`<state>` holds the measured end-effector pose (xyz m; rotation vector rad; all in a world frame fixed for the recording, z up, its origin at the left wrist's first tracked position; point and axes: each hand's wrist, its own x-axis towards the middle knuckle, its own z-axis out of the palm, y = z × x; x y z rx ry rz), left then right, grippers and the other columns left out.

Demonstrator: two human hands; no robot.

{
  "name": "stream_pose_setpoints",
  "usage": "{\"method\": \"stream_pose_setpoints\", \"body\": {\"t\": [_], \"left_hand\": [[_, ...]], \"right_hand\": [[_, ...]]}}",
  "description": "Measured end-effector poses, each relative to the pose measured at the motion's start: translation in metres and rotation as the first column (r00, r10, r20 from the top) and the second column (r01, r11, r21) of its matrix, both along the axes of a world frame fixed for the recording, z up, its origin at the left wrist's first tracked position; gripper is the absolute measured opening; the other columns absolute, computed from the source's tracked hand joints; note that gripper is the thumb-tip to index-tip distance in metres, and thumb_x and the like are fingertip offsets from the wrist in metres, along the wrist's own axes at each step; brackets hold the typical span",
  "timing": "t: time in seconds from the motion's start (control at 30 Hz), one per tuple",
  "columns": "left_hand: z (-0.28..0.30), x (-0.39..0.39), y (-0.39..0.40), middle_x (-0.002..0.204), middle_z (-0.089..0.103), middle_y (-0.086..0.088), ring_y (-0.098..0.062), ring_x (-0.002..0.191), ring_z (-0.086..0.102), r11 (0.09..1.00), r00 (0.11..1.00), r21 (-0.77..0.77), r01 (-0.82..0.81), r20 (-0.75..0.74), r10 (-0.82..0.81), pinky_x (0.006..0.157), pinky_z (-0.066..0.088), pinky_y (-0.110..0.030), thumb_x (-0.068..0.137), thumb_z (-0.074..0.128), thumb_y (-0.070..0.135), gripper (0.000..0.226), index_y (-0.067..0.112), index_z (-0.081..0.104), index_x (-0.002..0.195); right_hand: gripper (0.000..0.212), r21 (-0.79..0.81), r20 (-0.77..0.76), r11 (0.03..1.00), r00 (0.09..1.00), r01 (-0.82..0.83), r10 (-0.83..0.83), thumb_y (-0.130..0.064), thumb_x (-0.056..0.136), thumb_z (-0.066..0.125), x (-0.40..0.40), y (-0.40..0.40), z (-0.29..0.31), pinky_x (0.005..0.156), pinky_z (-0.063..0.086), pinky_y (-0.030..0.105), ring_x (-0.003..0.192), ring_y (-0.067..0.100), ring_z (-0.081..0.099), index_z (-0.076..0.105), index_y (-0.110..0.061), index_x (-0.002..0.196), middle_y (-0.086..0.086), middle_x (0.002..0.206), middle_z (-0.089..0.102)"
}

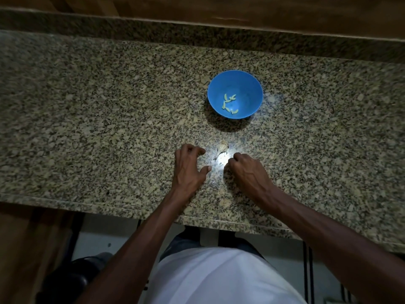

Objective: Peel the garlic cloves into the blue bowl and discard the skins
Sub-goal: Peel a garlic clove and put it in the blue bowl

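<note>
Head view, looking straight down at a speckled granite counter (87, 110) that fills most of the picture, with a wooden edge along the far side. The room is dim, with one bright spot of light on the stone near the hands.

Two bare forearms reach up from the bottom edge onto the counter. Beyond them, a little to the right of centre, stands the blue bowl (254, 84). Several pale peeled cloves (229, 104) lie in the bottom of it.

Between the two hands, in the bright spot, lies a small papery clump of skins (221, 150), possibly with the stem of the bulb. Whether any unpeeled clove remains inside it is too small to tell.

Judging from this, the peeling looks mostly or fully done, and the skins are not yet discarded.

The left hand (189, 165) hovers over or rests on the counter just left of the skins, fingers curled loosely like a claw and thumb spread. It holds nothing visible and does not touch the clump.

The right hand (245, 167) sits just right of the skins, fingers curled in toward the palm. Whether it pinches a scrap of skin cannot be told, because glare hides the fingertips.
</note>
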<state>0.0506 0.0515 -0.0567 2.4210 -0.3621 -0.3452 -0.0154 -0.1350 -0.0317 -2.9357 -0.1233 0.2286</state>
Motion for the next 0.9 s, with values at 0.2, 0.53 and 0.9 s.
{"method": "stream_pose_setpoints", "body": {"t": [0.2, 0.53, 0.9], "left_hand": [[0.001, 0.0, 0.002, 0.129, 0.042, -0.002, -0.019, 0.125, 0.032, 1.0, 1.0, -0.018, 0.01, -0.009, -0.01, 0.097, 0.041, -0.034, 0.085, 0.08, 0.027, 0.044, 0.019, 0.06, 0.123], [0.003, -0.001, 0.0, 0.131, 0.042, -0.003, -0.02, 0.128, 0.032, 1.0, 1.0, 0.015, 0.01, -0.017, -0.01, 0.1, 0.036, -0.031, 0.086, 0.08, 0.024, 0.043, 0.018, 0.059, 0.123], [0.009, -0.004, -0.004, 0.131, 0.044, -0.001, -0.019, 0.126, 0.034, 1.0, 0.999, 0.031, 0.002, -0.032, -0.001, 0.1, 0.041, -0.034, 0.087, 0.078, 0.022, 0.043, 0.019, 0.057, 0.124]], "right_hand": [[0.004, 0.021, 0.025, 1.0, 1.0, -0.015, 0.014, 0.0, 0.094, 0.064, -0.004, -0.005, -0.005, 0.057, 0.037, 0.035, 0.072, 0.025, 0.052, 0.067, -0.003, 0.094, 0.01, 0.086, 0.056], [0.007, -0.013, 0.056, 0.996, 0.995, -0.084, 0.085, 0.0, 0.092, 0.072, -0.006, -0.007, -0.01, 0.059, 0.052, 0.036, 0.071, 0.026, 0.059, 0.07, 0.002, 0.098, 0.014, 0.087, 0.063], [0.004, -0.015, 0.094, 0.991, 0.987, -0.13, 0.131, -0.001, 0.087, 0.074, -0.003, -0.007, -0.007, 0.056, 0.048, 0.035, 0.068, 0.028, 0.061, 0.07, -0.001, 0.088, 0.013, 0.083, 0.062]]}}
